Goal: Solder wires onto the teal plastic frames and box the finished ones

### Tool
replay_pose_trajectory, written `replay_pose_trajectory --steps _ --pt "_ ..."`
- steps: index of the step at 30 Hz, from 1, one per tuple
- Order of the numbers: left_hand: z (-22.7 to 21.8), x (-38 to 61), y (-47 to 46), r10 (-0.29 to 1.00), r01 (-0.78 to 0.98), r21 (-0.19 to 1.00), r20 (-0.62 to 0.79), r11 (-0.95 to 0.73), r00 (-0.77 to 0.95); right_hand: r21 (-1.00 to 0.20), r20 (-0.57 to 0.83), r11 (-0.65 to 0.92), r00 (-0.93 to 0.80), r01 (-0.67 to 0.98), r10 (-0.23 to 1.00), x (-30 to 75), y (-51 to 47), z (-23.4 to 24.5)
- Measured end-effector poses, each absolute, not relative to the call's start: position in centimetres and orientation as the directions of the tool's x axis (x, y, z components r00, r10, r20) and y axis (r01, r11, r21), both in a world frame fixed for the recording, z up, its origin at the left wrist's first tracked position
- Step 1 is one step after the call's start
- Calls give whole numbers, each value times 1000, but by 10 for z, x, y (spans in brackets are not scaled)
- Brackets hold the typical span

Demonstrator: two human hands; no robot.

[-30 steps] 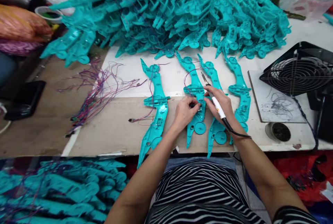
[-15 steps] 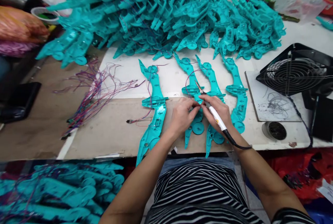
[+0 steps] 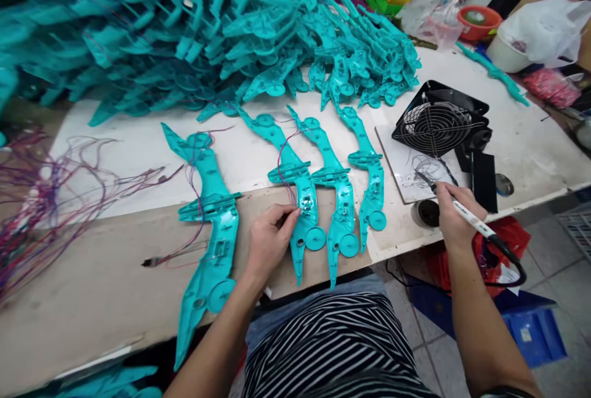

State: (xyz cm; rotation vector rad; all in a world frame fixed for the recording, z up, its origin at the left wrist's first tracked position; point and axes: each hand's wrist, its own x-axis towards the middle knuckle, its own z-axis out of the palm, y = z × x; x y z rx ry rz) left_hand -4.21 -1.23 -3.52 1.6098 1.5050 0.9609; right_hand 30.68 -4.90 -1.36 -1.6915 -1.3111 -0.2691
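Note:
Several long teal plastic shells lie side by side on the table in front of me. My left hand (image 3: 270, 238) pinches a thin wire against the left edge of the second teal shell (image 3: 302, 201), fingers pressed together. My right hand (image 3: 455, 213) is closed around a white-handled soldering iron (image 3: 466, 216), its tip over a white board (image 3: 415, 173) with scraps of wire. A shell with red and blue wires (image 3: 210, 225) lies left of my left hand. Two more shells (image 3: 341, 201) (image 3: 369, 176) lie between my hands.
A big heap of teal shells (image 3: 207, 28) fills the back of the table. Loose coloured wires (image 3: 55, 194) spread at the left. A black fan (image 3: 436, 124) stands at the right, with a small round tin (image 3: 427, 213) near the edge. Bags and bowls (image 3: 475, 19) sit far right.
My right hand has swung the soldering iron away from the shell to the right, over the white board. My left hand stays at the shell. The view has turned right.

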Motion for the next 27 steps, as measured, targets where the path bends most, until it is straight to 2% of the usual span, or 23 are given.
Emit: replay_pose_trajectory --steps 10,20,24,27 --pt "-29 -38 -12 999 485 875 -9 -7 31 -631 491 -98 495 769 717 327 -27 -23" --pt "-30 -41 -8 999 453 891 18 -29 27 -749 413 -150 633 645 655 328 -26 -23" --pt "-30 -46 -4 998 507 859 57 -68 38 -780 360 -184 669 598 650 333 -25 -25" --pt "-29 -49 0 993 565 816 103 -118 57 -782 380 -169 674 599 633 333 -28 -24"
